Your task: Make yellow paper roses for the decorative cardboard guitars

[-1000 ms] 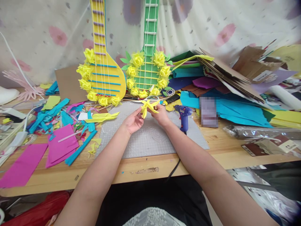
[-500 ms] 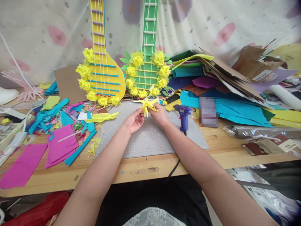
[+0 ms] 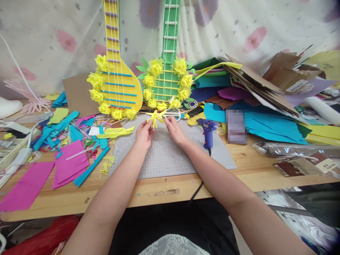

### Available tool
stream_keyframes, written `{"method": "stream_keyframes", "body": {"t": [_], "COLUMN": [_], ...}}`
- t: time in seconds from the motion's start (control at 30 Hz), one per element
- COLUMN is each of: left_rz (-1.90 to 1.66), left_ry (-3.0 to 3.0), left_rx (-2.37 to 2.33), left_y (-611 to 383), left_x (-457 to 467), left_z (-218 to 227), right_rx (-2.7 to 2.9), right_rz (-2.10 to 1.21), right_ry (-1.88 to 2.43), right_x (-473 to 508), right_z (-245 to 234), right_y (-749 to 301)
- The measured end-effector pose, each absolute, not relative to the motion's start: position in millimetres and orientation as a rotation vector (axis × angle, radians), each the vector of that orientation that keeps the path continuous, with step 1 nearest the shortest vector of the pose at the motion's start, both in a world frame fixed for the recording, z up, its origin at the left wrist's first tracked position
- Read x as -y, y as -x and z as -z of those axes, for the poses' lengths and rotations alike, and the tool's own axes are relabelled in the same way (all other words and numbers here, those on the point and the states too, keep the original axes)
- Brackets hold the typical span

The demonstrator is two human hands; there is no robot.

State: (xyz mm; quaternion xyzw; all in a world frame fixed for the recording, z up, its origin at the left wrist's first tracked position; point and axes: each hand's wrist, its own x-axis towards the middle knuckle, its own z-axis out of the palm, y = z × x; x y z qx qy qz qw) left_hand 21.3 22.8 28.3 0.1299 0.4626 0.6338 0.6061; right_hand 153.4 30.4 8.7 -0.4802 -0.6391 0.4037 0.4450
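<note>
The left grip was clenched on a yellow paper flower, pinching it from below, with its loose strips fanning out above the fingertips. The right grip closed on one strip at the flower's right side. Both were raised just over the far edge of a grey cutting mat, which lay on a wooden tabletop.

Scissors lay just beyond the right grip, and a blue glue gun stood near its right. A yellow cardboard guitar and a green cardboard guitar, both edged with yellow flowers, leaned just beyond the grips against a flower-printed cloth. Pink paper sheets and blue scraps were scattered well to the left, while felt sheets and a cardboard stack were piled well to the right.

A second earlier, both grips had been a little further right and nearer the person. Since then they had carried the flower left and away, toward the yellow guitar's lower flower row.

The flower sat between the two grips, mostly above the left one's fingertips.
</note>
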Motion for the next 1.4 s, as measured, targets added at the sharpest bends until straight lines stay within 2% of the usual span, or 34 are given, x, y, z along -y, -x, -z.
{"method": "stream_keyframes", "body": {"t": [0.13,0.27,0.6,1.1,1.4], "left_rz": [-1.506,-1.498,-1.419,-1.55,-1.564], "left_ry": [-0.305,-0.296,-0.49,-0.402,-0.226], "left_rx": [-1.04,-0.952,-0.731,-0.98,-0.93], "left_y": [-22,-24,-25,-29,-22], "left_x": [-21,-20,-19,-19,-25], "left_z": [-26,-26,-23,-22,-22], "right_rx": [1.683,1.712,1.578,1.589,1.609], "right_rz": [-0.717,-0.659,-0.722,-0.848,-0.93], "right_ry": [1.263,1.283,1.374,1.367,1.159], "right_x": [-19,-17,-30,-30,-26], "right_z": [-14,-13,-3,-5,-2], "right_y": [-143,-137,-144,-141,-139]}}
